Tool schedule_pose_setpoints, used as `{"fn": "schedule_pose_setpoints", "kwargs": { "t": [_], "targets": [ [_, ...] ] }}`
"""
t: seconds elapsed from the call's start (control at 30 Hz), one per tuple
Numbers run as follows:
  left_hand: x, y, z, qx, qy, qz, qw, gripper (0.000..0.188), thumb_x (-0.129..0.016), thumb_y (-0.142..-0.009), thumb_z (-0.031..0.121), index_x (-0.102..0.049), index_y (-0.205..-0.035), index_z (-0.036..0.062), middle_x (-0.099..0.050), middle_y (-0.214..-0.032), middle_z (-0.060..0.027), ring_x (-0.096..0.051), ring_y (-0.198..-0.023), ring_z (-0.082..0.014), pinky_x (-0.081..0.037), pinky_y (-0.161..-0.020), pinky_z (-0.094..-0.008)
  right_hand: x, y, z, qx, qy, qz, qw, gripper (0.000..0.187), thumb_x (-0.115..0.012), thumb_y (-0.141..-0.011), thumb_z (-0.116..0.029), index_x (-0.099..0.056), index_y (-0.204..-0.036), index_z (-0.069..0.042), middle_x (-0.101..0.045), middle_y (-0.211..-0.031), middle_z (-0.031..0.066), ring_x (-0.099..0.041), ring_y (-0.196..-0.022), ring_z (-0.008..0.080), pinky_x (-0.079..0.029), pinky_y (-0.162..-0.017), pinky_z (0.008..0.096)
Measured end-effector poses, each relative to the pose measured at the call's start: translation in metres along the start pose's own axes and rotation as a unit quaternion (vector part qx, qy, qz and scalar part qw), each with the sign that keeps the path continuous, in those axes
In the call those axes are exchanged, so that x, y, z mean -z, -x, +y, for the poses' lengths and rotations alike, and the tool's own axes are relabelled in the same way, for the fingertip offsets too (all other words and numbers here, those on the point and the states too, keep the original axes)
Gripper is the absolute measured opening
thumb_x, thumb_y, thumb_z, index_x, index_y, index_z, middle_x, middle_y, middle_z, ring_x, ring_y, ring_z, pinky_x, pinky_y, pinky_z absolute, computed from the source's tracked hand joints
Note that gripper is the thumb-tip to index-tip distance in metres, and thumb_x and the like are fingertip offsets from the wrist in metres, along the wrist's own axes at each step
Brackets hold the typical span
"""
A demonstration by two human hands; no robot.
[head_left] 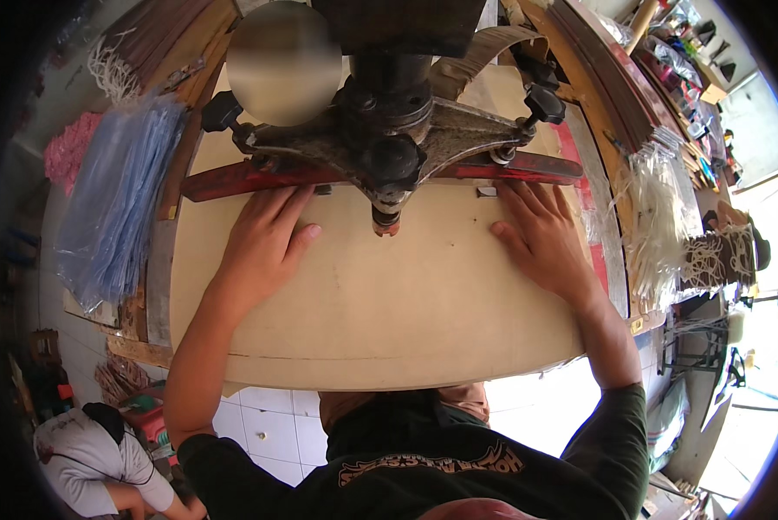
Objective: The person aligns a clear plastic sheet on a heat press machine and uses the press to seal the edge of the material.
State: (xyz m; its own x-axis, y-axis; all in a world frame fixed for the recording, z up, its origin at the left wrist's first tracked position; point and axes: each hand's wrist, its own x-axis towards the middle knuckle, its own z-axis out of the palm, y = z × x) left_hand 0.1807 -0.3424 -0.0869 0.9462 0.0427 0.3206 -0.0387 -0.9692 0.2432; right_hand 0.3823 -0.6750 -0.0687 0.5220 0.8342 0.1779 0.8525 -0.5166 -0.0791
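From my distant seat, the head view gives me both hands palm down on a broad pale sheet (380, 303), which lies across the worktable under a machine head (389, 108) of dark cast metal. My left hand (272, 230) is flat, fingers stretched forward, thumb apart, gripping nothing that I can see. My right hand (541, 230) is wider, fingers fanned, thumb pointing inward, also resting on the sheet. Both sets of fingers run up to a long worn red bar (233, 180) beneath the head; the tips seem to reach its edge, though it hides them and I can't be sure they touch. A black knob (392, 161) sits at the head's middle, between the hands. Left of the sheet lies a bundle of bluish plastic (120, 191); to its right, clear plastic with white cords (653, 217). Another person (94, 459) bends low at lower left, well apart.
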Motion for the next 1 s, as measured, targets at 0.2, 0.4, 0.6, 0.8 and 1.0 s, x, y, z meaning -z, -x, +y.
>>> {"fn": "schedule_pose_setpoints", "kwargs": {
  "t": [0.2,0.4,0.6,0.8,1.0],
  "targets": [
    [0.003,0.004,0.002,0.002,-0.027,-0.021,0.999,0.055,-0.06,-0.099,0.027,-0.049,-0.144,-0.0041,-0.05,-0.142,-0.0203,-0.047,-0.131,-0.0406,-0.036,-0.113,-0.048,-0.004,0.002,-0.001,0.0,0.005,0.009,1.0,0.058,-0.053,-0.101,-0.036,-0.048,-0.148,-0.001,-0.048,-0.153,0.0198,-0.036,-0.147,0.0386,-0.016,-0.123,0.0563],
    [0.001,0.005,0.003,0.021,-0.026,-0.052,0.998,0.057,-0.057,-0.101,0.028,-0.046,-0.146,-0.005,-0.045,-0.15,-0.0208,-0.041,-0.138,-0.0414,-0.032,-0.117,-0.0486,-0.007,0.003,-0.001,-0.015,0.006,0.0,1.0,0.059,-0.054,-0.101,-0.038,-0.048,-0.148,-0.003,-0.049,-0.152,0.0179,-0.038,-0.145,0.0417,-0.021,-0.12,0.0618],
    [-0.005,0.011,-0.004,0.01,-0.062,-0.032,0.998,0.06,-0.05,-0.104,0.039,-0.047,-0.146,-0.0037,-0.047,-0.147,-0.0224,-0.045,-0.135,-0.0411,-0.03,-0.119,-0.0522,-0.004,0.0,-0.004,-0.014,0.002,-0.005,1.0,0.059,-0.053,-0.101,-0.038,-0.048,-0.148,-0.002,-0.048,-0.153,0.0193,-0.038,-0.145,0.0421,-0.021,-0.12,0.0624],
    [-0.003,0.01,-0.001,0.02,-0.058,-0.045,0.997,0.06,-0.049,-0.104,0.039,-0.046,-0.146,-0.003,-0.05,-0.145,-0.0236,-0.045,-0.136,-0.0408,-0.03,-0.12,-0.0523,-0.004,0.001,-0.003,-0.011,0.01,-0.008,1.0,0.06,-0.052,-0.102,-0.04,-0.048,-0.148,-0.002,-0.048,-0.153,0.0193,-0.037,-0.145,0.0418,-0.022,-0.119,0.0623],
    [-0.004,0.009,-0.002,0.013,-0.066,-0.039,0.997,0.061,-0.051,-0.103,0.04,-0.046,-0.147,-0.0024,-0.05,-0.147,-0.0223,-0.045,-0.137,-0.0383,-0.029,-0.12,-0.0522,-0.003,0.002,0.0,-0.014,0.001,-0.012,1.0,0.059,-0.051,-0.102,-0.041,-0.048,-0.149,-0.005,-0.048,-0.153,0.018,-0.037,-0.146,0.0414,-0.022,-0.12,0.0619]
  ]
}}
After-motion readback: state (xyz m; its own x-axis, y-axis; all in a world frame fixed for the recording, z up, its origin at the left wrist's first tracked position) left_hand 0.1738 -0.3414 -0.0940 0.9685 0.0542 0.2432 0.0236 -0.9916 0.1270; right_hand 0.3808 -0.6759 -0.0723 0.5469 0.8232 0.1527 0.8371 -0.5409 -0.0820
